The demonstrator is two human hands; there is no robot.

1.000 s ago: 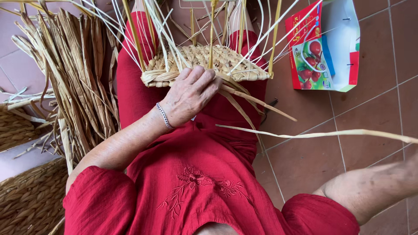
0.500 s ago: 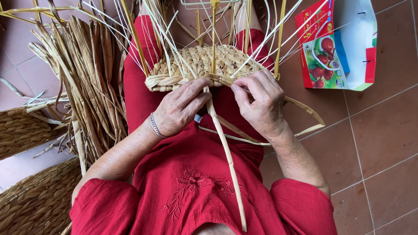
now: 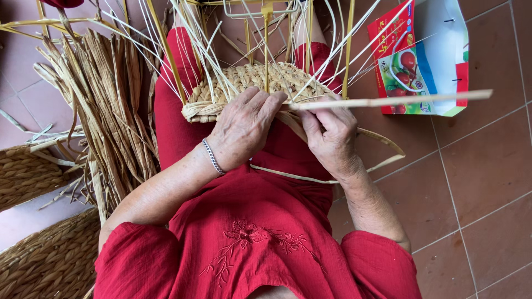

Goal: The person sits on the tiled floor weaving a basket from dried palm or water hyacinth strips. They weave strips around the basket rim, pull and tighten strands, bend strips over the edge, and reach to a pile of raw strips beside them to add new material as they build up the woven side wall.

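On the lap: a half-woven straw basket (image 3: 260,83) rests across the person's red-clothed thighs, its flat woven base facing up and its long axis running left to right across the picture.
Stakes: thin pale upright stakes (image 3: 221,44) fan out from the basket's rim toward the top of the view.
Weaving strand: a flat, pale straw strand (image 3: 399,101) lies nearly level, its long axis left to right, its free end pointing right past the paper bag; its near end sits at the basket's edge between the two hands.
Loose loop: another strand (image 3: 382,144) curves from under the basket, out to the right and back across the lap.
Left hand: the left hand (image 3: 244,127) lies palm-down on the near rim of the basket, fingers curled loosely and pressing the weave; it grips nothing that can be seen. A beaded bracelet (image 3: 212,156) circles its wrist.
Right hand: the right hand (image 3: 330,133) is closed, thumb and fingers pinching the weaving strand at the basket's edge.
Left of the lap: a bundle of dried straw (image 3: 100,105) stands on the tiled floor (image 3: 476,182), beside two woven baskets (image 3: 33,266).
Upper right: a red and white paper bag (image 3: 426,55) lies on the floor.
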